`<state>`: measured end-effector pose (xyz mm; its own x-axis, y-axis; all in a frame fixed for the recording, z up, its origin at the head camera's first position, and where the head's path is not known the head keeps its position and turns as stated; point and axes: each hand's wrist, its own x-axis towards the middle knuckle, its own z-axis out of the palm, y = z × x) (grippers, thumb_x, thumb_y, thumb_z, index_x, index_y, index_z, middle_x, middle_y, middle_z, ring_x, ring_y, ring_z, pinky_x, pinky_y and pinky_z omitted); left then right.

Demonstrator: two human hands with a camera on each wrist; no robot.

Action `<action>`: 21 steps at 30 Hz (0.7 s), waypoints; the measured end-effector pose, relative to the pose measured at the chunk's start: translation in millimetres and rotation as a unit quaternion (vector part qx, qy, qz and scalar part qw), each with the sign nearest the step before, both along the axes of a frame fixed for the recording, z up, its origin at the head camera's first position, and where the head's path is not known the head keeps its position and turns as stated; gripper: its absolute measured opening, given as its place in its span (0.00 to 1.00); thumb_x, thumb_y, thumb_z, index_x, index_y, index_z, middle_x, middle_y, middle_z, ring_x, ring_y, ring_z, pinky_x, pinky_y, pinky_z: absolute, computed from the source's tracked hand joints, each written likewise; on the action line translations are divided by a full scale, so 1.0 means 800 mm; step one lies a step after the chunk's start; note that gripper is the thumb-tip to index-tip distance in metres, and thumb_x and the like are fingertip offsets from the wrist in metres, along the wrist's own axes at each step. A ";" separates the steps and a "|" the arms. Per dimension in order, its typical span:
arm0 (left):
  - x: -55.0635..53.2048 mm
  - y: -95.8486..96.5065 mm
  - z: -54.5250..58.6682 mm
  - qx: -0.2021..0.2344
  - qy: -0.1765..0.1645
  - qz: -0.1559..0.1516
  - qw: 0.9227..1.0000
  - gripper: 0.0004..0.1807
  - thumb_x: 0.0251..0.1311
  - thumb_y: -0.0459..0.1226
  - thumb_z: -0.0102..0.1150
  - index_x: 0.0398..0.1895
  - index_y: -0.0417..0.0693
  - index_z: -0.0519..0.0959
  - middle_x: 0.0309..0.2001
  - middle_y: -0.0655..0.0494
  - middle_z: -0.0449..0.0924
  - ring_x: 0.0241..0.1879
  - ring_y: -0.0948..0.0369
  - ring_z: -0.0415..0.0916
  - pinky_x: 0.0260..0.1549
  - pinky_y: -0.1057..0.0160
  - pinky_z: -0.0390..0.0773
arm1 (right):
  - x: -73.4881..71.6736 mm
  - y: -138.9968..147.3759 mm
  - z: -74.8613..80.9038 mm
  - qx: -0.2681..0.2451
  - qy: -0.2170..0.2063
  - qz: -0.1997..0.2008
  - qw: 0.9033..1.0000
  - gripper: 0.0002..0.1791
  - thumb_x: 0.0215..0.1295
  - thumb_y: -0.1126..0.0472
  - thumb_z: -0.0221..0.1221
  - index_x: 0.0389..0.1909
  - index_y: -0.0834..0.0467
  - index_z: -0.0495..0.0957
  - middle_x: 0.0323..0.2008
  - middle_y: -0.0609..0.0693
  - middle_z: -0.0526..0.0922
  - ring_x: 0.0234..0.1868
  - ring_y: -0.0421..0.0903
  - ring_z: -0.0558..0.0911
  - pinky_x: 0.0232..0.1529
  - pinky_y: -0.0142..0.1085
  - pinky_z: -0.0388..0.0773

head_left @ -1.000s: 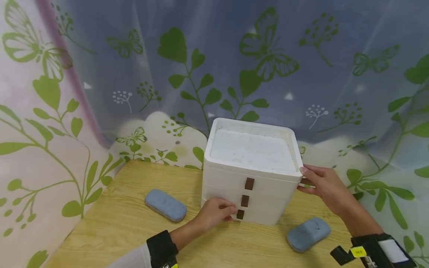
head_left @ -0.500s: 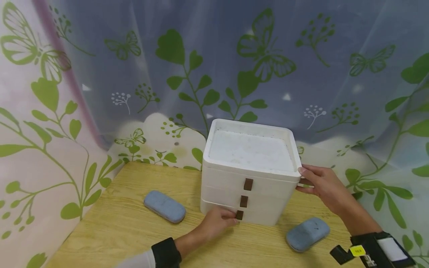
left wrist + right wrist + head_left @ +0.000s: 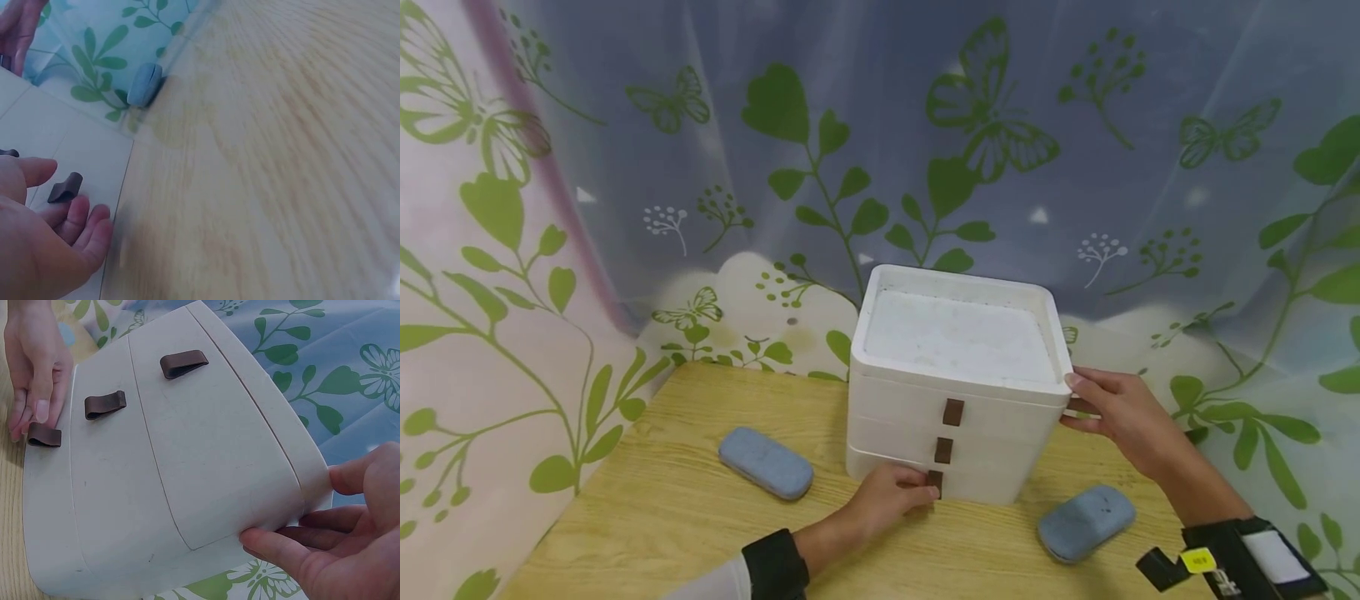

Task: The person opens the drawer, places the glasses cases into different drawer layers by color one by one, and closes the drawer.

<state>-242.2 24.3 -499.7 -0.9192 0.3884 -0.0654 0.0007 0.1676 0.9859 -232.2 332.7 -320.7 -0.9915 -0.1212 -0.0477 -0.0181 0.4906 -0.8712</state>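
A small white drawer unit (image 3: 958,337) with a recessed top stands on the wooden table. Three brown pull tabs run down its front, the lowest pull tab (image 3: 65,187) nearest the tabletop. My left hand (image 3: 883,500) is at this lowest tab, fingertips right at its edge and beneath it. In the left wrist view, the thumb sits apart from the tab and the fingers are loosely bent. My right hand (image 3: 350,531) holds the unit's right upper corner, thumb at the top rim and fingers against the side. All the drawers are closed.
One blue-grey oblong case (image 3: 766,463) lies left of the unit, and a similar case (image 3: 1086,523) lies at its right front. Behind the table (image 3: 625,517) hangs a patterned curtain (image 3: 850,167) with leaves and butterflies, close to the unit's back.
My left hand has shifted slightly right, its fingertips now right at the lowest tab. My right hand stays on the unit's corner. The drawers have not moved.
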 end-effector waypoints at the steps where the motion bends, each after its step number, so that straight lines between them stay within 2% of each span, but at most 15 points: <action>1: 0.000 0.001 0.001 0.002 -0.003 0.001 1.000 0.13 0.63 0.41 0.70 0.37 0.37 0.89 0.34 0.56 0.87 0.34 0.66 0.76 0.34 0.68 0.76 | 0.000 0.000 0.000 0.000 0.000 0.000 1.000 0.41 0.82 0.42 0.47 0.81 0.67 0.53 0.78 0.70 0.60 0.71 0.65 0.74 0.56 0.39 0.86; 8: -0.001 0.011 0.000 0.027 -0.041 0.029 0.998 0.18 0.69 0.42 0.65 0.35 0.31 0.87 0.30 0.47 0.88 0.29 0.64 0.81 0.35 0.62 0.86 | -0.002 -0.001 0.000 0.004 0.001 -0.002 1.000 0.40 0.83 0.44 0.47 0.80 0.67 0.53 0.78 0.70 0.61 0.71 0.65 0.75 0.56 0.39 0.86; 11: -0.002 0.012 -0.002 0.036 -0.046 0.034 0.998 0.16 0.69 0.39 0.65 0.33 0.31 0.86 0.27 0.51 0.86 0.27 0.65 0.80 0.34 0.63 0.86 | -0.003 -0.001 -0.001 0.001 -0.001 -0.003 1.000 0.39 0.83 0.44 0.47 0.80 0.68 0.53 0.78 0.71 0.60 0.71 0.66 0.74 0.56 0.40 0.86; 17: -0.003 0.014 -0.004 0.038 -0.053 0.038 0.997 0.15 0.68 0.37 0.65 0.32 0.31 0.86 0.23 0.59 0.81 0.25 0.67 0.77 0.31 0.68 0.83 | -0.003 0.000 -0.001 -0.003 0.000 0.002 1.000 0.39 0.83 0.44 0.47 0.80 0.68 0.54 0.77 0.70 0.61 0.69 0.58 0.79 0.56 0.40 0.86; 21: -0.001 0.014 -0.005 0.031 -0.046 0.042 0.998 0.15 0.66 0.37 0.67 0.30 0.29 0.86 0.20 0.60 0.79 0.23 0.67 0.76 0.28 0.70 0.80 | -0.003 0.000 -0.002 -0.001 0.000 -0.001 1.000 0.40 0.82 0.44 0.47 0.80 0.68 0.53 0.77 0.70 0.61 0.70 0.64 0.76 0.56 0.40 0.86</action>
<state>-243.1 35.7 -503.6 -0.9399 0.3158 -0.1299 -0.1027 0.1012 0.9895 -234.6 332.5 -322.1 -0.9917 -0.1193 -0.0485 -0.0162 0.4894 -0.8719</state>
